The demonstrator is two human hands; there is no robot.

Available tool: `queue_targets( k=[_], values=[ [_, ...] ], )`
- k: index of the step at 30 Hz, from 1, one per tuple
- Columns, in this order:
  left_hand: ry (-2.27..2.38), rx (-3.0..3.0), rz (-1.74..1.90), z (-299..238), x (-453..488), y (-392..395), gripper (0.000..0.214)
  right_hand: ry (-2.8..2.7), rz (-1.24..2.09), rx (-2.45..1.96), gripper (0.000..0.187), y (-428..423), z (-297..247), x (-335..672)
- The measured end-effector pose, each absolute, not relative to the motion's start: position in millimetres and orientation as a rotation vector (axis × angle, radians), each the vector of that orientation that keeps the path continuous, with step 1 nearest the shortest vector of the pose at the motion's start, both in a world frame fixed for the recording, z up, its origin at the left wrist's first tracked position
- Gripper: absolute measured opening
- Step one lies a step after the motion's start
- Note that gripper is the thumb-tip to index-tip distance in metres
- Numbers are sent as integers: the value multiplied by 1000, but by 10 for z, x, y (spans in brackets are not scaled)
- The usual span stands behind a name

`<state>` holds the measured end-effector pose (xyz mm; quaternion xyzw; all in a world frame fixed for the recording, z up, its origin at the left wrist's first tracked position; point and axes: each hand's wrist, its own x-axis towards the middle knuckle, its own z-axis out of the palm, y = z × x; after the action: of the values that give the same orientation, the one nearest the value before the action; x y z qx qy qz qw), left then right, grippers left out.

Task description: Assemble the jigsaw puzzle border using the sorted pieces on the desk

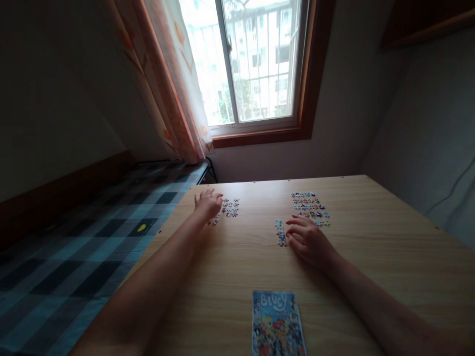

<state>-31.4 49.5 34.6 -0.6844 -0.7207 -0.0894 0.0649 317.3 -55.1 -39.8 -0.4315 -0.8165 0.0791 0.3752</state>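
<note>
wood-grain table [222,277]: puzzle pieces [281,233], bluey picture [278,324]

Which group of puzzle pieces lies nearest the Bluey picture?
The narrow strip beside the right hand; the left-side cluster and wide rows lie farther back.

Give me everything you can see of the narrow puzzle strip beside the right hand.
The puzzle strip is a narrow column of small pieces with knobbed, uneven edges, light blue at the far end and mixed with darker colours nearer. It looks like thin cardboard. It lies flat on the wooden table, its length running away from the person. The right hand is close along its right side; whether the fingertips touch it, I can't tell.
</note>
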Motion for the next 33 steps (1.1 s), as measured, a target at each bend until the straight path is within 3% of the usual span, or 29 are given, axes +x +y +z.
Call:
queue_targets(
  k=[11,20,33],
  values=[
    [-2280,-2138,-8,224,-285,1006,47,-2062,221,-1110,10,-555,-353,3148],
    [-2237,-2211,-2,260,59,1289,55,-2031,239,-1120,11,-559,-313,3137],
    [-1494,-2771,-133,293,694,329,22,-2002,254,-1099,13,-501,-364,3166]
  ],
)
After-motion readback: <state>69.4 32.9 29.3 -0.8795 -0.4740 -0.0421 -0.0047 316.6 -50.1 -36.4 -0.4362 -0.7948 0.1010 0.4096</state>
